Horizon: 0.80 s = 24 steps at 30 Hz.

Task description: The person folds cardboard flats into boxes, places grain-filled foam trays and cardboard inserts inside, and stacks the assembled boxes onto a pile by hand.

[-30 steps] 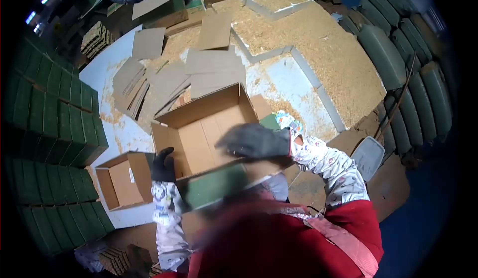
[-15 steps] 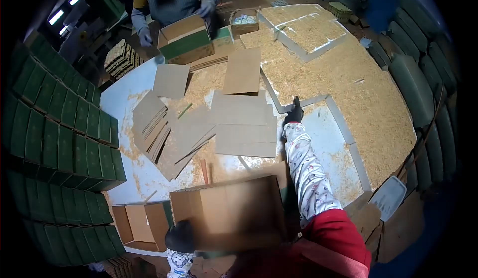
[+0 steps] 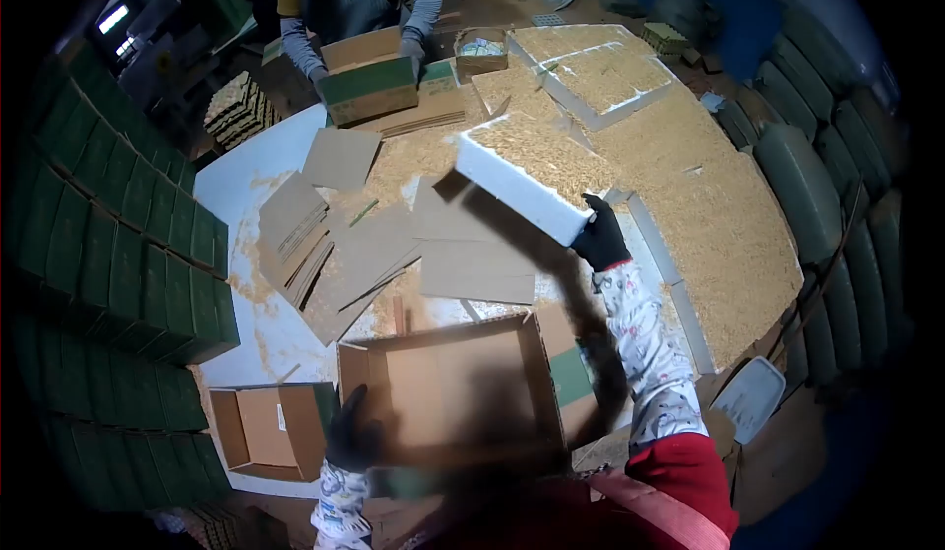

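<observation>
Above grey-brown flat cardboard sheets (image 3: 477,272) on a pale table (image 3: 266,151), holds a white-sided rectangular slab topped with golden shavings (image 3: 532,161) by a near corner. Has the dark-gloved right hand (image 3: 604,243) with fingers closed on that corner, apparently to bear and guide the tilted slab. Sets the dark-gloved left hand (image 3: 352,440) at the left side of a large open brown cardboard box (image 3: 463,368), perhaps to steady it; cannot tell how far those fingers close. Shows shadow across the box's brown floor. Further left, includes a smaller open carton (image 3: 258,432) with a white label (image 3: 281,417) inside. Across the table, includes a small brown box (image 3: 482,64) holding pale packets (image 3: 481,47), near a green-and-brown carton (image 3: 370,92) between another person's hands.
</observation>
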{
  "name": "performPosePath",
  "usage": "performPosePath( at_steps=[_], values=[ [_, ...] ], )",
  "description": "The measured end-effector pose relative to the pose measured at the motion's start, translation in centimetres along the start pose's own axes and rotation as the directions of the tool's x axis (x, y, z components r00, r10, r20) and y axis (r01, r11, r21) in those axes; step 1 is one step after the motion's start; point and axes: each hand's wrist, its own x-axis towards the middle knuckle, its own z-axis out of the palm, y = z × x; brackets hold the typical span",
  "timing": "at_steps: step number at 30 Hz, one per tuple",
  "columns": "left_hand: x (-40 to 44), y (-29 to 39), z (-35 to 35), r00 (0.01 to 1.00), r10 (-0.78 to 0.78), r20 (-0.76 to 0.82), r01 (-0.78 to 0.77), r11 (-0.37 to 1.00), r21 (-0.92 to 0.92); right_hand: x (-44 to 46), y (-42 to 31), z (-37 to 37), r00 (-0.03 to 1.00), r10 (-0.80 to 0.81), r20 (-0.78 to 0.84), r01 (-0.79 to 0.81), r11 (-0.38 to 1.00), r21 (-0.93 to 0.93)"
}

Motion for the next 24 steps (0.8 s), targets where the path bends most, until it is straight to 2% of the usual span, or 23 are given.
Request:
performPosePath(
  at_steps=[1,3,4,5,6,7,8,9,10,11,12,13,15,16,17,18,19,20,21,22,23,24],
  values=[
    [0.0,-0.4,0.1,1.000,0.025,0.004,-0.023,0.961,-0.275,-2.1,-3.0,1.4,0.980,0.121,0.161,-0.188,0.836,0.517],
    [0.8,-1.6,0.9,0.987,0.146,-0.063,-0.157,0.956,-0.249,-8.6,-12.9,7.3,0.916,0.323,0.238,-0.386,0.549,0.742],
    [2.8,-3.1,2.0,0.975,-0.183,0.123,0.217,0.707,-0.673,-10.6,-13.4,7.8,0.939,0.104,0.327,-0.242,0.877,0.415],
    [4.5,-4.0,2.5,0.835,-0.357,0.419,0.504,0.187,-0.843,-12.6,-13.8,8.4,0.906,-0.135,0.402,0.210,0.966,-0.149],
    [3.9,-3.2,2.2,0.947,-0.212,0.240,0.302,0.345,-0.889,-14.6,-14.2,8.9,0.821,-0.352,0.449,0.540,0.732,-0.415],
    [3.2,-2.4,1.9,0.997,-0.039,0.061,0.072,0.464,-0.883,-16.0,-15.3,10.3,0.708,-0.452,0.542,0.679,0.647,-0.347],
    [3.4,-3.3,1.6,0.991,-0.007,0.137,0.133,0.301,-0.944,-17.1,-15.3,11.1,0.622,-0.509,0.594,0.746,0.616,-0.253],
    [4.0,-4.6,1.6,0.978,0.036,0.205,0.198,0.132,-0.971,-18.9,-16.0,12.0,0.730,-0.388,0.563,0.569,0.801,-0.185],
    [5.0,-6.4,2.2,0.925,0.314,0.214,0.277,-0.172,-0.945,-20.7,-16.7,12.9,0.817,-0.255,0.517,0.354,0.930,-0.100],
    [5.7,-7.8,2.6,0.821,0.561,0.107,0.398,-0.427,-0.812,-22.5,-16.7,13.5,0.855,-0.064,0.514,0.110,0.992,-0.060],
    [3.7,-4.4,1.6,0.898,0.384,0.214,0.363,-0.373,-0.854,-24.3,-16.6,13.9,0.860,0.138,0.491,-0.157,0.988,-0.003],
    [3.2,-3.8,1.5,0.913,0.266,0.310,0.392,-0.362,-0.846,-26.1,-16.6,14.4,0.831,0.326,0.450,-0.393,0.918,0.060],
    [3.1,-4.9,4.4,0.979,0.159,0.124,0.149,-0.159,-0.976,-27.3,-16.2,13.9,0.821,0.399,0.409,-0.419,0.907,-0.045],
    [3.3,-6.5,5.4,0.980,0.201,0.007,-0.027,0.164,-0.986,-27.1,-15.9,13.6,0.812,0.417,0.409,-0.435,0.899,-0.053],
    [3.5,-7.9,6.4,0.964,0.240,-0.112,-0.225,0.517,-0.826,-27.1,-15.1,13.2,0.804,0.421,0.420,-0.427,0.900,-0.084],
    [3.5,-8.4,6.6,0.934,0.276,-0.227,-0.357,0.743,-0.567,-27.2,-14.2,12.8,0.797,0.422,0.433,-0.418,0.902,-0.109],
    [3.0,-8.3,7.3,0.950,0.207,-0.235,-0.307,0.765,-0.566,-27.0,-13.6,12.6,0.788,0.427,0.444,-0.428,0.898,-0.106],
    [2.4,-7.2,7.3,0.961,0.138,-0.240,-0.255,0.782,-0.569,-26.7,-12.9,12.6,0.740,0.524,0.422,-0.484,0.850,-0.207],
    [2.3,-6.8,6.2,0.928,0.241,-0.283,-0.354,0.807,-0.473,-26.2,-12.2,12.1,0.690,0.611,0.388,-0.531,0.792,-0.303],
    [2.5,-6.4,4.9,0.975,0.144,-0.170,-0.223,0.623,-0.750,-26.3,-10.5,11.2,0.729,0.559,0.396,-0.403,0.818,-0.411],
    [2.8,-6.1,3.8,0.996,0.085,-0.025,-0.054,0.360,-0.931,-26.3,-8.7,10.3,0.764,0.504,0.403,-0.268,0.816,-0.512],
    [3.7,-6.6,3.3,0.999,-0.028,0.016,0.024,0.296,-0.955,-26.9,-7.7,10.0,0.839,0.405,0.363,0.075,0.575,-0.815]
  ],
)
